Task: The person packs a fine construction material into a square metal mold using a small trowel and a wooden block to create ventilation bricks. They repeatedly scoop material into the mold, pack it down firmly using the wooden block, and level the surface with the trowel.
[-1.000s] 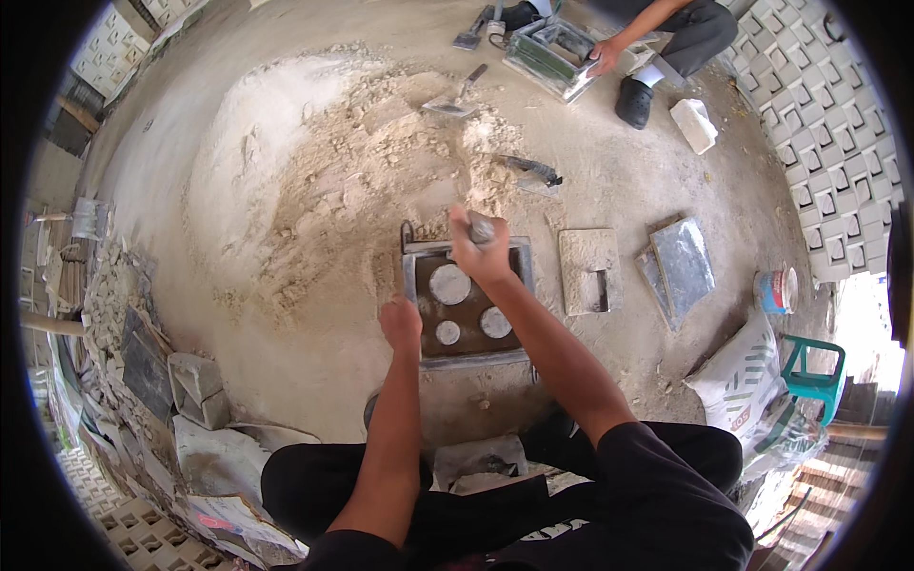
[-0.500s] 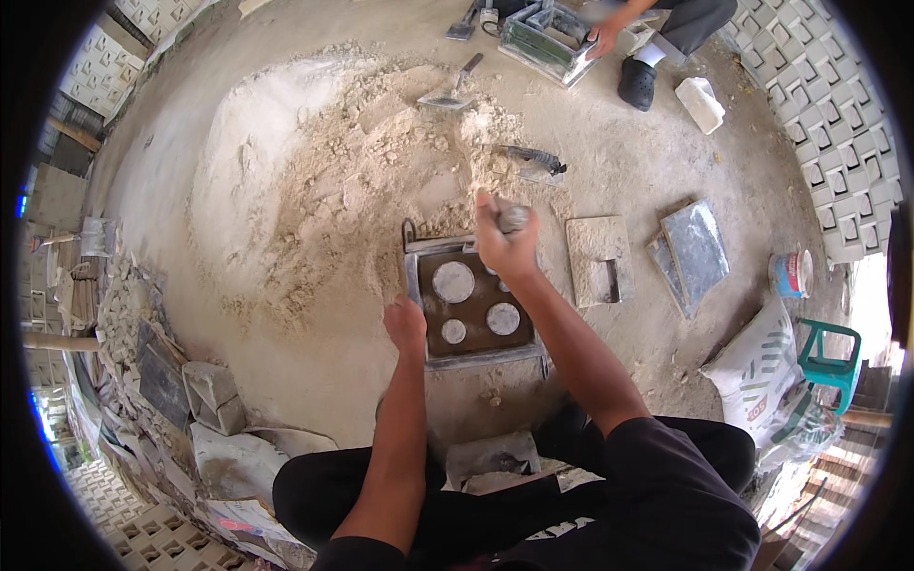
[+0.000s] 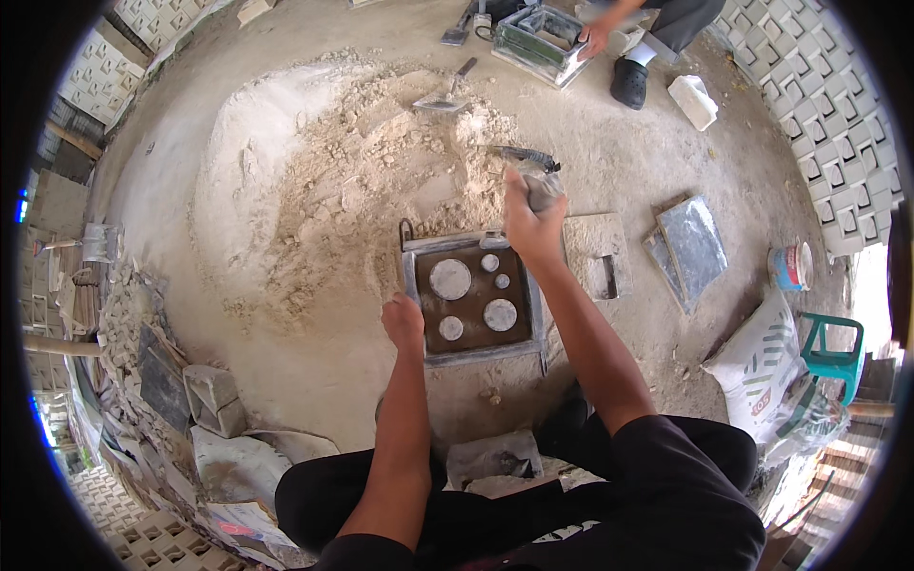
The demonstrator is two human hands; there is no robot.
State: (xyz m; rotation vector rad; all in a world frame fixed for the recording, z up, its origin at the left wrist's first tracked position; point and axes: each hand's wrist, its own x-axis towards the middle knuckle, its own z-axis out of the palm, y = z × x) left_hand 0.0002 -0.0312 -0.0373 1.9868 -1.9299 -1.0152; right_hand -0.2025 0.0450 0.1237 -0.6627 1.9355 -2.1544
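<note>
A square metal mould (image 3: 476, 359) lies on the ground before me, with several round pale discs of different sizes, such as a large disc (image 3: 450, 279), set in its brown inside. Against its left side rests my left hand (image 3: 403, 322), closed in a fist; what it grips, if anything, is hidden. My right hand (image 3: 535, 224) is raised beyond the mould's far right corner. Its fingers wrap round a grey, rounded object (image 3: 546, 190) whose kind I cannot make out. Just past that hand is a dark-handled tool (image 3: 524, 154), partly covered.
A heap of pale, crumbly sand (image 3: 362, 181) spreads beyond the mould, with a trowel (image 3: 441, 103) on it. To the right lie a sandy board (image 3: 586, 247), grey plates (image 3: 693, 238), a bucket (image 3: 788, 266), a sack (image 3: 757, 366) and a green stool (image 3: 833, 357). Another person's hand (image 3: 597, 38) touches a metal box mould (image 3: 533, 43).
My right hand has moved away and to the right with the grey object, uncovering small discs in the mould. My left hand stays by the mould's left side. The view has shifted slightly.
</note>
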